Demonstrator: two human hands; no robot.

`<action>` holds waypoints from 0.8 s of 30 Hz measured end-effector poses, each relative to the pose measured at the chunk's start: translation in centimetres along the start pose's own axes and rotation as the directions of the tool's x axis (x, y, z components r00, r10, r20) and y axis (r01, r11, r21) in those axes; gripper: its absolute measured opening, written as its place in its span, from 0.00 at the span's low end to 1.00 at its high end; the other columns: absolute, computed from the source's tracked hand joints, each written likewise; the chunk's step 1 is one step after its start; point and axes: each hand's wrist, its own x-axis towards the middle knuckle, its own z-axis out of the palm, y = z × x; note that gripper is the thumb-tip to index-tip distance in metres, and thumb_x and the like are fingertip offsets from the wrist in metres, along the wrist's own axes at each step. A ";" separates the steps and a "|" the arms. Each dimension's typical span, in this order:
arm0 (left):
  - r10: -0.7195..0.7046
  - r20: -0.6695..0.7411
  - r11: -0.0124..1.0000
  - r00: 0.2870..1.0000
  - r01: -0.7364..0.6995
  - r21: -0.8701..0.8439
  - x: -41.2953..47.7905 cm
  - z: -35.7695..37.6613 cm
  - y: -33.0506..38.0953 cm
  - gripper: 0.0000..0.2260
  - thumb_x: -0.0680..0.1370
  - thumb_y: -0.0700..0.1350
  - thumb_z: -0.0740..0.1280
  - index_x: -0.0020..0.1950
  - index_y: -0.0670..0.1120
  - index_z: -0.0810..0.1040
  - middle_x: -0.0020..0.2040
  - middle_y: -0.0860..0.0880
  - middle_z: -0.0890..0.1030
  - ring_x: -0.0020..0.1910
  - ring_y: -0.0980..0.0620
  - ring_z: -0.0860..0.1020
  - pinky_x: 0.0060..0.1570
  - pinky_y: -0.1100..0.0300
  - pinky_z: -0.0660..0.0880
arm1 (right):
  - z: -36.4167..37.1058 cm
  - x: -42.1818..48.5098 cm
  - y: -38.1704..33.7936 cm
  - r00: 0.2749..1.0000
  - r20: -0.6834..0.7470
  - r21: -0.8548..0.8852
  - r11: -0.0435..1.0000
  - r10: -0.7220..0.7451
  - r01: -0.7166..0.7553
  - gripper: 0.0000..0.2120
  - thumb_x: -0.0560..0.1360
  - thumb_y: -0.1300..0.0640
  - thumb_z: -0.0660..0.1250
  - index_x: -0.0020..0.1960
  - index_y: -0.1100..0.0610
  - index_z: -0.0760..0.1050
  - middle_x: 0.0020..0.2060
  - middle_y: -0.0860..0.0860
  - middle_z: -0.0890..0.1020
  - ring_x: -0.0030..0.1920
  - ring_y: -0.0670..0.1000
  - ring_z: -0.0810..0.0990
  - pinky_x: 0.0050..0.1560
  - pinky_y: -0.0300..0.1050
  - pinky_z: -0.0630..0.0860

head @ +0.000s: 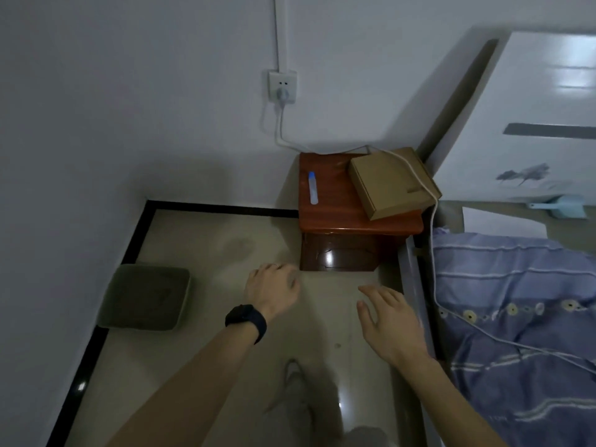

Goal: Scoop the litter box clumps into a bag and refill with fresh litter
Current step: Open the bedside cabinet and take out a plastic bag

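Open floor (225,233) runs up the centre of the frame, from the lower edge to the back wall. Left: litter box (145,296) lies close along the left wall, with nothing over its open top. Centre right: wooden nightstand (348,214), carrying a cardboard box (387,185), blocks the far corner. Right: bed (516,317) borders the strip. A white cable (433,253) hangs between nightstand and bed.

The left hand (274,293) wears a thin ring (276,265) and black watch (246,321).
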 end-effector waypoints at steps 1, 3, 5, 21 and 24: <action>-0.010 0.015 1.000 1.000 0.010 -0.011 1.9 0.3 -0.3 0.16 0.80 0.54 0.59 0.67 0.55 0.75 0.65 0.51 0.79 0.64 0.48 0.74 0.62 0.53 0.69 | 0.7 1.8 0.3 1.000 0.011 0.006 1.000 0.005 -0.005 0.19 0.80 0.47 0.59 0.68 0.51 0.74 0.64 0.48 0.79 0.67 0.51 0.73 0.66 0.47 0.69; -0.029 0.054 0.996 0.998 0.033 -0.085 5.9 1.6 -0.9 0.17 0.80 0.54 0.60 0.69 0.53 0.74 0.66 0.49 0.78 0.64 0.46 0.74 0.62 0.53 0.71 | 2.5 5.3 1.1 0.999 0.030 0.023 1.000 0.018 -0.018 0.20 0.80 0.46 0.59 0.69 0.52 0.73 0.65 0.49 0.78 0.68 0.51 0.72 0.68 0.48 0.69; -0.094 0.126 0.958 0.988 0.124 -0.259 9.6 3.3 -1.5 0.20 0.81 0.53 0.62 0.73 0.52 0.70 0.69 0.48 0.75 0.65 0.46 0.74 0.62 0.53 0.72 | 4.5 9.0 2.2 0.998 0.042 0.026 0.999 0.040 -0.041 0.22 0.80 0.47 0.60 0.72 0.52 0.70 0.68 0.49 0.75 0.71 0.51 0.69 0.70 0.47 0.66; -0.223 0.252 0.421 0.942 0.326 -0.847 26.7 20.9 -0.3 0.32 0.77 0.34 0.68 0.64 0.65 0.56 0.55 0.68 0.68 0.57 0.65 0.70 0.50 0.78 0.65 | 21.6 26.2 12.7 0.996 0.088 -0.272 0.961 -0.030 0.053 0.35 0.80 0.40 0.46 0.80 0.53 0.36 0.80 0.50 0.40 0.79 0.51 0.38 0.77 0.59 0.47; -0.304 0.193 0.386 0.933 0.306 -0.870 26.8 22.4 0.6 0.37 0.74 0.34 0.69 0.74 0.59 0.55 0.61 0.65 0.66 0.63 0.63 0.66 0.61 0.66 0.63 | 22.1 26.3 13.6 0.996 0.067 -0.289 0.955 -0.053 0.070 0.35 0.80 0.42 0.50 0.81 0.53 0.41 0.80 0.51 0.44 0.79 0.51 0.42 0.77 0.62 0.49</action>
